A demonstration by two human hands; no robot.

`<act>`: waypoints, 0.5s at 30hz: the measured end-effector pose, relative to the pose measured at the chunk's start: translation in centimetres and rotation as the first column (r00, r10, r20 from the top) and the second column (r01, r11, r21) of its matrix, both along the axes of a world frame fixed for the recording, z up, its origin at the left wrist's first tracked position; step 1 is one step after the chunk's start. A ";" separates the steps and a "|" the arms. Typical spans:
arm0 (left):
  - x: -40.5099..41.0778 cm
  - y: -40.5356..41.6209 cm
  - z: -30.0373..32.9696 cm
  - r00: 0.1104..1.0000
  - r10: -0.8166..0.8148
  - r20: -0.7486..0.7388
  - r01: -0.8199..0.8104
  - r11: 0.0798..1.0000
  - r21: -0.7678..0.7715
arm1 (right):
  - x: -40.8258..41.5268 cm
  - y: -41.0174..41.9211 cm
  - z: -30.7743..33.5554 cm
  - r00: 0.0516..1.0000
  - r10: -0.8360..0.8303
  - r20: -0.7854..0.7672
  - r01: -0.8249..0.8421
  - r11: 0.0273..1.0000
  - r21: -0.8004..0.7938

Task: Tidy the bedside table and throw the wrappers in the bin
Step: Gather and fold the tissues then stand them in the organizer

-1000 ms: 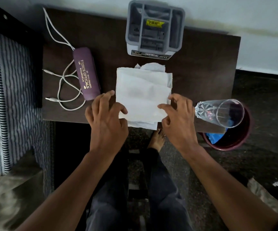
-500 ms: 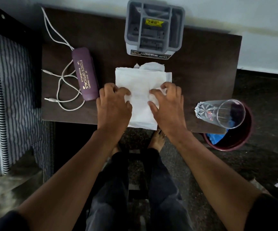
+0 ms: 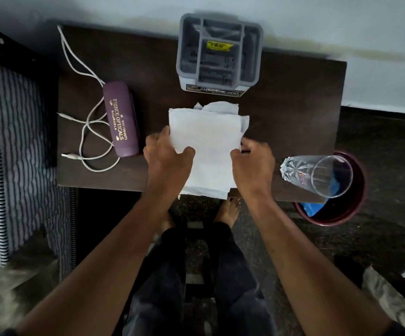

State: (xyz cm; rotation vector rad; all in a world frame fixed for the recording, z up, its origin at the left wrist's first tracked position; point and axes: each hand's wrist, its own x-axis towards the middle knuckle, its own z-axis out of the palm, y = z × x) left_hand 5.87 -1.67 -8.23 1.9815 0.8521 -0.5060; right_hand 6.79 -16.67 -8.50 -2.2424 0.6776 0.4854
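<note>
A stack of white paper napkins [image 3: 207,139] lies at the middle of the dark wooden bedside table [image 3: 293,105], its near end overhanging the front edge. My left hand [image 3: 166,157] grips the stack's left side, thumb on top. On the stack's right side my right hand [image 3: 253,163] holds it the same way. A maroon bin [image 3: 356,204] stands on the floor at the table's right front corner, with a blue wrapper [image 3: 314,208] inside.
A grey compartment organiser [image 3: 219,50] stands at the back against the wall. A purple spectacle case [image 3: 121,122] and a white cable [image 3: 85,132] lie at the left. A clear glass [image 3: 317,174] stands at the right front corner. A striped bed [image 3: 7,154] adjoins the left.
Both hands moved from the napkins' near corners onto the stack, then outward to grip its left and right sides. The stack has stayed in place.
</note>
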 end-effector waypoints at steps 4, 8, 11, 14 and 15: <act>-0.2 0.3 1.0 0.989 -0.123 0.078 0.115 0.988 0.100 | -0.2 -0.7 0.7 0.993 0.052 0.107 -0.038 0.992 -0.124; -4.9 -1.3 3.0 0.985 0.051 0.164 -0.058 0.998 0.037 | 1.5 -0.5 0.7 0.844 0.500 0.195 -0.431 0.848 -0.308; -8.0 -3.0 4.0 0.923 0.351 -0.157 -0.379 0.900 -0.214 | 3.0 -0.3 -0.1 0.693 0.718 0.073 -0.662 0.673 -0.330; -7.9 -2.9 3.8 0.877 0.403 -0.261 -0.472 0.821 -0.322 | 2.6 -0.8 -0.3 0.680 0.732 -0.041 -0.692 0.623 -0.365; -7.4 -2.7 3.9 0.896 0.394 -0.207 -0.442 0.838 -0.320 | 2.1 -0.9 -0.3 0.701 0.711 -0.055 -0.677 0.639 -0.364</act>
